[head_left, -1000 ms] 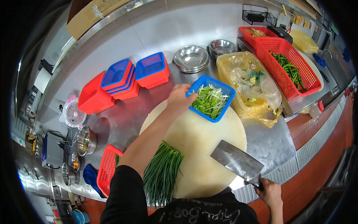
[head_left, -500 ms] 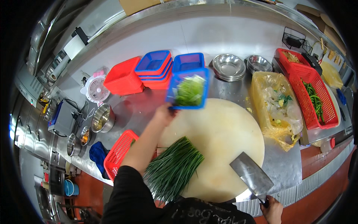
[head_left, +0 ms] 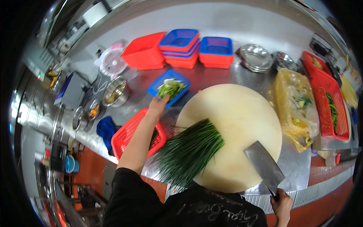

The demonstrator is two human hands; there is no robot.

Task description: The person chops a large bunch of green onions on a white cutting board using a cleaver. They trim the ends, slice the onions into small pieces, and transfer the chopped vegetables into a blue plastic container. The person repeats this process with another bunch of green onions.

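My left hand (head_left: 159, 104) is at the near left rim of a small blue basket (head_left: 183, 77), its thumb and fingers closed over the edge. Pale green shredded vegetable (head_left: 171, 87) lies inside that basket, which rests on the steel counter beside the round chopping board (head_left: 247, 108). At the lower right, my right hand (head_left: 282, 204) grips a cleaver (head_left: 266, 165) by its dark handle, the broad blade over the board's right edge. A thick bundle of long green chives (head_left: 193, 153) lies across the board's near left side, hanging past its edge.
A red basket (head_left: 138, 113) stands under my left forearm. Stacked red baskets (head_left: 143, 52) and blue ones (head_left: 216, 47) line the wall, with steel bowls (head_left: 256, 56) farther right. A yellow plastic bag (head_left: 295, 102) and a red basket of green peppers (head_left: 322, 113) stand right of the board.
My left hand has carried the blue basket of shredded greens left and down from above the board's far edge to the counter. My right hand still holds the cleaver. The whole view has shifted.
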